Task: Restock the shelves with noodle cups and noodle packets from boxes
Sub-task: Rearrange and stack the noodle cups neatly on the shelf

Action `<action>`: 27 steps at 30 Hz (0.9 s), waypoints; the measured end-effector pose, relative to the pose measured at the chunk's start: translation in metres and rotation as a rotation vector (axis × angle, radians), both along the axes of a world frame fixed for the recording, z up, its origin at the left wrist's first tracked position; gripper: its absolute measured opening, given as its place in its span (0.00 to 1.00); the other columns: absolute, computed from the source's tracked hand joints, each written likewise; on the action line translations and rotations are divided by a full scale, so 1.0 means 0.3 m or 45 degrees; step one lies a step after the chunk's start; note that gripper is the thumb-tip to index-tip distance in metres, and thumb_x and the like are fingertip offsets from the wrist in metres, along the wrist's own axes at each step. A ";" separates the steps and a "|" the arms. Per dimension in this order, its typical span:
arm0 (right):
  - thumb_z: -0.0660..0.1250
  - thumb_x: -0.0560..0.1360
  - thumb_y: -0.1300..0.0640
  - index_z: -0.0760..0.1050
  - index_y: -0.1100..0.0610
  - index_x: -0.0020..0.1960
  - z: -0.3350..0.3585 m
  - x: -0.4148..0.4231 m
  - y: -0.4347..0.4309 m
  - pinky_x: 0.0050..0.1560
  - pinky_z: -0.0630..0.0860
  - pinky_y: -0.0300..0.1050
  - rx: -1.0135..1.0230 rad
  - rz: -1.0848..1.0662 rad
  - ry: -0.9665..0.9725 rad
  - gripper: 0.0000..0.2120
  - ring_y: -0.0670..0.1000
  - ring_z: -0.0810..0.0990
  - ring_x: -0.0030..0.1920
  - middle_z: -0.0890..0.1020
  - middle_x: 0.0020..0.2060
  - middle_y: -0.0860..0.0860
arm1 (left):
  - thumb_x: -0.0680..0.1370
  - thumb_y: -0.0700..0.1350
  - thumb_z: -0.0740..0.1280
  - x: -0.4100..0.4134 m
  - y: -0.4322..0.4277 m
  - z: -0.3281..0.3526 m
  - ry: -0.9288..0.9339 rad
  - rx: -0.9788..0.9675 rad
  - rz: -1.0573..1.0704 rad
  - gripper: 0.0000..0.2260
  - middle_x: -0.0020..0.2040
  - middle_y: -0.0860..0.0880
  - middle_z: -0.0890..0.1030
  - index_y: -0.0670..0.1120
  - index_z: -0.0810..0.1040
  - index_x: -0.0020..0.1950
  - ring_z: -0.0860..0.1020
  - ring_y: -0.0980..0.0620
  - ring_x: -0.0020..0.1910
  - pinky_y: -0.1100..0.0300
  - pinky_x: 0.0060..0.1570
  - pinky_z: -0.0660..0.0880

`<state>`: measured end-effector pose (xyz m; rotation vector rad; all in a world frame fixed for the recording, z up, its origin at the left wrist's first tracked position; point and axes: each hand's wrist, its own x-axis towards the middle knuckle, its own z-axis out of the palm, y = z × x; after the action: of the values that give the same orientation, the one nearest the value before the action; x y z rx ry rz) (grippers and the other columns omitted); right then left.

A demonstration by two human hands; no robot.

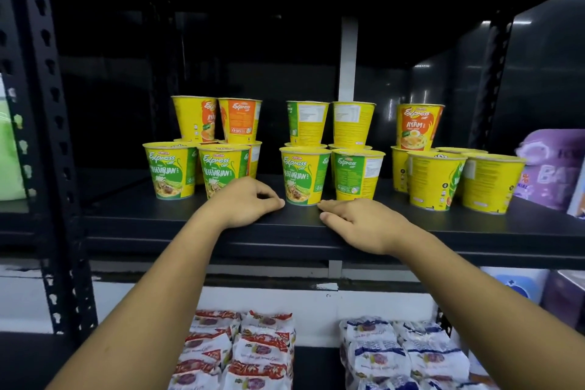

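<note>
Noodle cups (304, 177) stand on the black shelf (443, 231) in three clusters. They are yellow with green or orange labels, and several are stacked two high. The left hand (247, 203) rests on the shelf just in front of a green-labelled cup, its grip loose, fingers curled and holding nothing. The right hand (364, 222) lies near the shelf edge beside it, grip likewise slack, fingertips close to the middle cluster's front cup. Below, red noodle packets (240, 351) and blue noodle packets (402, 355) lie in rows. A purple pack (550, 168) stands at the shelf's right end.
</note>
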<state>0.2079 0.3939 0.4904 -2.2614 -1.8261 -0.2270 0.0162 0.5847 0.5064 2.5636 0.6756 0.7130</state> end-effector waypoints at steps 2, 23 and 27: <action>0.51 0.84 0.39 0.66 0.46 0.79 -0.001 -0.005 -0.002 0.75 0.67 0.50 0.027 -0.013 0.007 0.26 0.47 0.68 0.76 0.69 0.76 0.41 | 0.80 0.58 0.69 -0.003 -0.003 0.000 -0.006 0.007 -0.004 0.10 0.52 0.60 0.84 0.57 0.87 0.54 0.78 0.61 0.51 0.63 0.48 0.74; 0.55 0.83 0.38 0.71 0.45 0.76 0.004 -0.017 -0.012 0.72 0.70 0.49 0.097 -0.052 0.075 0.24 0.46 0.71 0.73 0.74 0.73 0.40 | 0.68 0.43 0.82 0.162 -0.036 0.076 -0.279 -0.772 -0.219 0.40 0.61 0.50 0.81 0.52 0.65 0.74 0.79 0.54 0.57 0.60 0.51 0.75; 0.57 0.82 0.37 0.72 0.44 0.75 0.004 -0.007 -0.008 0.73 0.69 0.50 0.097 -0.041 0.121 0.24 0.46 0.71 0.73 0.73 0.73 0.40 | 0.56 0.44 0.84 0.194 -0.004 0.035 -0.432 -0.842 -0.242 0.54 0.60 0.46 0.84 0.55 0.61 0.77 0.82 0.47 0.60 0.48 0.66 0.77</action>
<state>0.2059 0.3916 0.4917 -2.2119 -1.7054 -0.1879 0.0746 0.5836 0.5168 1.8187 0.4481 0.6927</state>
